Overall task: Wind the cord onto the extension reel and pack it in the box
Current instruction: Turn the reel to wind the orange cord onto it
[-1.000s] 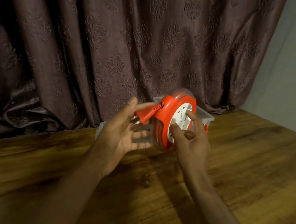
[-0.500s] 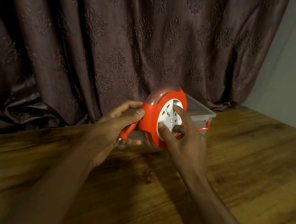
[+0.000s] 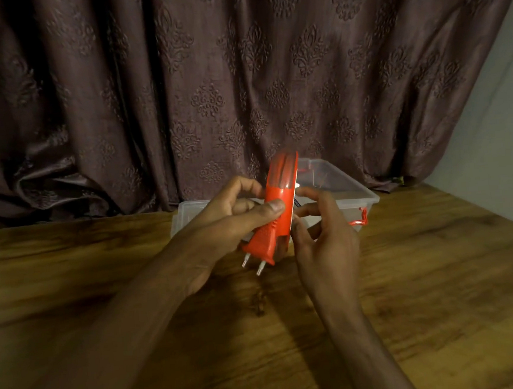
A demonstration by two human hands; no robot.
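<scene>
A: Where is the reel?

B: Held edge-on above the table, just in front of the box. The left hand grips its rim and plug; the right hand's fingers press its face, probably steadying it.

A: Its direction?

B: Its long axis stands nearly upright, plug pins pointing down toward the person.

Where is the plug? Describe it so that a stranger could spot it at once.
Start at the clear plastic box at the back of the wooden table, before the curtain. In front of it both hands hold an orange reel edge-on. The plug hangs at the reel's lower end under the left hand: the only part with two silver pins.
</scene>
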